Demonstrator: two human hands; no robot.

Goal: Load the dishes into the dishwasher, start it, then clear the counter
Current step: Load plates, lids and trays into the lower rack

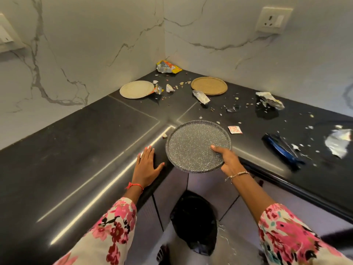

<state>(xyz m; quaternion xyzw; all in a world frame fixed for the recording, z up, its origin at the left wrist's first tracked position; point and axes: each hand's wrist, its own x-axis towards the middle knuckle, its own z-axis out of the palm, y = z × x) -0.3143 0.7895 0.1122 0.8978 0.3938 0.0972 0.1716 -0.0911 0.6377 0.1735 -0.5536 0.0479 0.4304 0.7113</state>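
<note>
My right hand (227,159) grips a grey speckled plate (193,144) by its near right rim, thumb on top, and holds it tilted over the inner corner of the black counter (76,150). My left hand (146,165) rests flat on the counter edge, fingers straight, just left of the plate. Farther back lie a cream plate (136,89) near the left wall and a tan plate (209,85) near the corner.
Torn wrappers (168,66) and crumbs litter the back corner and the right side. A crumpled foil piece (270,100), a blue packet (280,150) and a silver wrapper (339,142) lie at the right. A bin with a black liner (193,222) stands on the floor below.
</note>
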